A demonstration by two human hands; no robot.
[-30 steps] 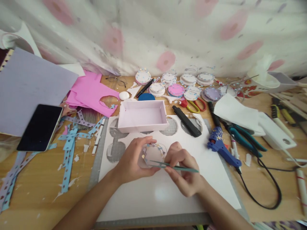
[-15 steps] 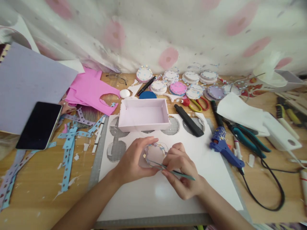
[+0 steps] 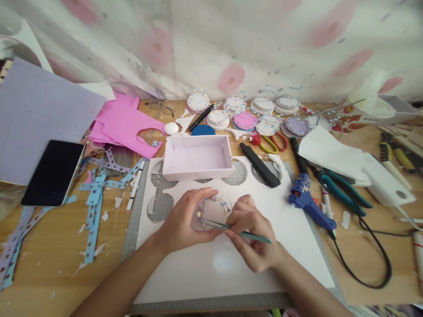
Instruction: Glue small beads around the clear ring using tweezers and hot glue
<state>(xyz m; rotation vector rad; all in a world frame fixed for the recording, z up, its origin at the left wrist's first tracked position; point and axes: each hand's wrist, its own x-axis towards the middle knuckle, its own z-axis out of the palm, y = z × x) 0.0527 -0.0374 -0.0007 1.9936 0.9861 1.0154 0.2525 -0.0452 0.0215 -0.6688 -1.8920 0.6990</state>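
Observation:
My left hand [image 3: 187,218] curves its thumb and fingers round the edge of a clear round disc [image 3: 214,212]. A ring of small blue, yellow and pale cut-out pieces lines the disc near its rim. Pinched in my right hand [image 3: 253,231] is a pair of green tweezers [image 3: 254,237], its thin tips over the disc's lower part. Whether the tips grip a piece is too small to tell. Both hands are above a white sheet [image 3: 198,273] with round holes cut from its far part.
Behind the hands stands a lilac open box [image 3: 198,171], beside a black cutter [image 3: 260,165]. Several decorated discs [image 3: 245,121] line the back. At right lie a blue glue gun [image 3: 310,204] and teal pliers [image 3: 346,189]; at left, a phone [image 3: 53,172] and punched blue strips [image 3: 94,211].
The tweezers have tilted slightly, their back end shifting a little right and upward with my right hand. My left hand keeps its hold on the disc.

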